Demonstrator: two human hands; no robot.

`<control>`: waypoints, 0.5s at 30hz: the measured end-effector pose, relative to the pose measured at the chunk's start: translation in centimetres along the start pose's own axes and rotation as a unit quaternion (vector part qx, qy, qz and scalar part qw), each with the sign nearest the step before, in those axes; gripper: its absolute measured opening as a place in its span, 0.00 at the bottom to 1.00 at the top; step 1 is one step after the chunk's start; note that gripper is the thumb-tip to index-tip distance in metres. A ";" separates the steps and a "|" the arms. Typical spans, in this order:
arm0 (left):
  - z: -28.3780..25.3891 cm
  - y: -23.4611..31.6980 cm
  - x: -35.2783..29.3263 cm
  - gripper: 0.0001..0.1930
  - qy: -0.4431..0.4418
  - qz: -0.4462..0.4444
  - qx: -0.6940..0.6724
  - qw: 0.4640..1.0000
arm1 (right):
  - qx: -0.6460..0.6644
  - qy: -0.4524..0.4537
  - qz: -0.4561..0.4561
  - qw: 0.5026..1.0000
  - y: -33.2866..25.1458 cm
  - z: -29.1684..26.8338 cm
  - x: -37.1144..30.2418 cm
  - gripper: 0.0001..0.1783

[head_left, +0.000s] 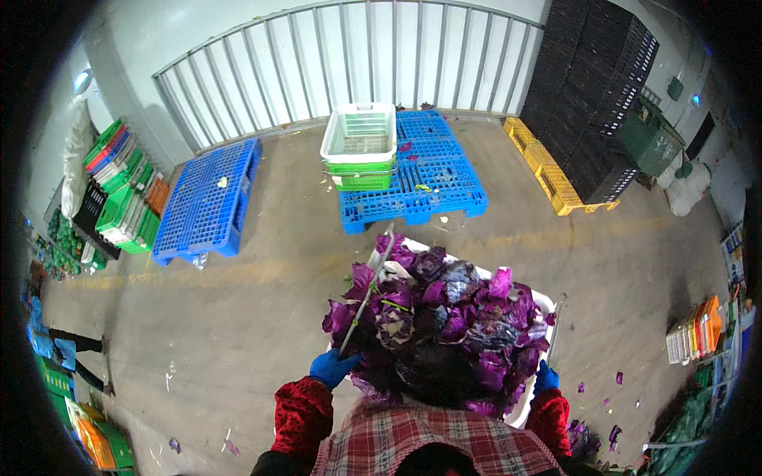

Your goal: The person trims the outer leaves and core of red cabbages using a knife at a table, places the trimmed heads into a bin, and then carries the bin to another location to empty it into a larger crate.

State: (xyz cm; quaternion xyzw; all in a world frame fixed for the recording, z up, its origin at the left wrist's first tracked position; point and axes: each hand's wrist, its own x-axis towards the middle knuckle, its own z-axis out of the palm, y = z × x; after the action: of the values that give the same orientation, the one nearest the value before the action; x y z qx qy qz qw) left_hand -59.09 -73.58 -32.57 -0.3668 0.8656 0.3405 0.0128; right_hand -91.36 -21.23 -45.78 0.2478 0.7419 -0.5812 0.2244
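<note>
- The white crate [546, 303] heaped with purple cabbage leaves [444, 317] is nearest the camera, carried at chest height at the 6 o'clock side of the view, above a plaid apron and red sleeves.
- The concrete floor [262, 309] fills most of the room; it is grey, stained, and scattered with purple leaf scraps at 5 o'clock.
- A corrugated white wall [357, 55] closes the far side at 12 o'clock.
- A tall stack of black crates [591, 87] on a yellow pallet [548, 174] stands at 2 o'clock.
- Two blue pallets lie on the floor: one [208, 200] at 10 o'clock, the other [425, 170] at 12 o'clock, well apart.
- On the far blue pallet sits a white basket [361, 131] stacked on a green one [361, 176].
- Green, black and orange crates [119, 198] lean in a row at 9 o'clock; more coloured crates [698, 329] stand at 3 o'clock.
- The left hand [332, 368], in a blue glove, is clenched on the crate's left metal handle [367, 297].
- The right hand [544, 378], also blue-gloved, grasps the crate's right edge; most of it is hidden behind the leaves.
</note>
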 end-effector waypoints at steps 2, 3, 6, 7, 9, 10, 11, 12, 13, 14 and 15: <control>-1.0 0.9 5.5 0.33 0.004 -0.010 -0.015 1.000 | -0.029 0.036 -0.159 0.986 -6.2 4.0 1.6 0.29; -0.8 1.4 9.4 0.32 0.004 -0.003 -0.016 1.000 | -0.083 0.060 -0.114 0.988 -9.0 5.1 3.4 0.28; -4.0 4.9 14.9 0.31 0.006 0.001 -0.003 1.000 | 0.007 0.026 -0.142 0.990 -16.4 7.2 1.3 0.27; -6.3 7.6 17.1 0.30 0.045 0.019 -0.005 0.999 | 0.060 -0.006 -0.109 0.992 -18.5 8.2 2.7 0.27; -6.3 8.4 22.9 0.30 0.057 0.029 -0.008 0.998 | 0.105 -0.001 -0.098 0.990 -20.4 9.5 5.3 0.29; -7.3 11.4 25.1 0.30 0.060 0.033 -0.017 0.998 | 0.113 -0.018 -0.093 0.989 -22.9 9.6 6.9 0.29; -8.0 14.0 27.8 0.30 0.063 0.037 -0.026 0.997 | 0.099 0.039 -0.092 0.990 -25.7 10.5 8.9 0.28; -8.0 15.5 30.7 0.30 0.073 0.055 -0.021 0.996 | 0.090 0.039 -0.090 0.991 -28.4 10.9 11.4 0.28; -8.8 16.4 32.2 0.30 0.065 0.055 -0.013 0.996 | 0.075 0.041 -0.070 0.994 -28.5 11.5 11.6 0.27; -9.9 17.9 34.5 0.30 0.057 0.055 -0.006 0.997 | 0.094 0.022 -0.079 0.992 -30.1 13.0 13.0 0.27; -9.3 18.3 35.4 0.29 0.032 0.043 -0.003 0.999 | 0.098 0.011 -0.076 0.992 -32.2 13.9 13.5 0.27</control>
State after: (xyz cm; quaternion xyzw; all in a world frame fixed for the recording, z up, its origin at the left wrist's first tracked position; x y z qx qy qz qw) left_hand -94.63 -92.21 -24.44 -0.3404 0.8795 0.3311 -0.0303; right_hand -121.45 -39.81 -33.07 0.2183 0.7001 -0.6639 0.1462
